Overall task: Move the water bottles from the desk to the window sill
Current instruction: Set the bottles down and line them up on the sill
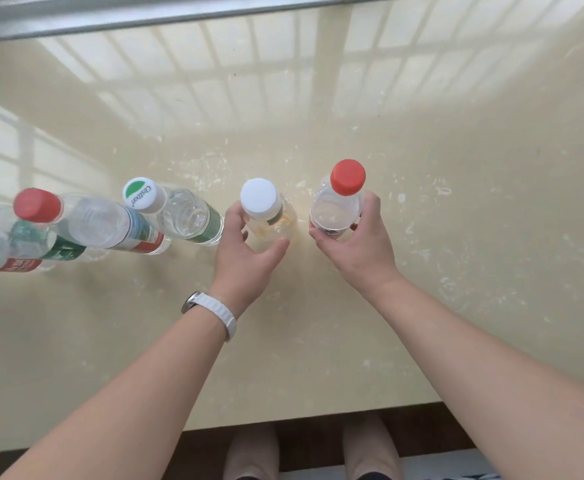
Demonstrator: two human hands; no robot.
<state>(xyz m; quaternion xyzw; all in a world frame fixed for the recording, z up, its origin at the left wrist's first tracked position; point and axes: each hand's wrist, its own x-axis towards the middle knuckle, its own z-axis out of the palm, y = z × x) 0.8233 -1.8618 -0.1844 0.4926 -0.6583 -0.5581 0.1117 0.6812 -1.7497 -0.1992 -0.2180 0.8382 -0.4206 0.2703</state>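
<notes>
Glossy cream sill [463, 258] (win. frame [152, 20] beyond)

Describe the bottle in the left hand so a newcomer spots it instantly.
On the cream sill under the window frame, bottles stand in a row. Second from the right, in the left hand, stands the plain white-capped bottle; its neighbours are a green-and-white-capped bottle and a red-capped bottle.

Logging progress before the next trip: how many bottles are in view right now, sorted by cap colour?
Red cap: 2, left red-cap bottle and right red-cap bottle
Plain white cap: 1, white-cap bottle
White-and-green cap: 1, green-marked bottle
Cap out of sight: 2, green-label bottle and red-label bottle
Total: 6 bottles
</notes>
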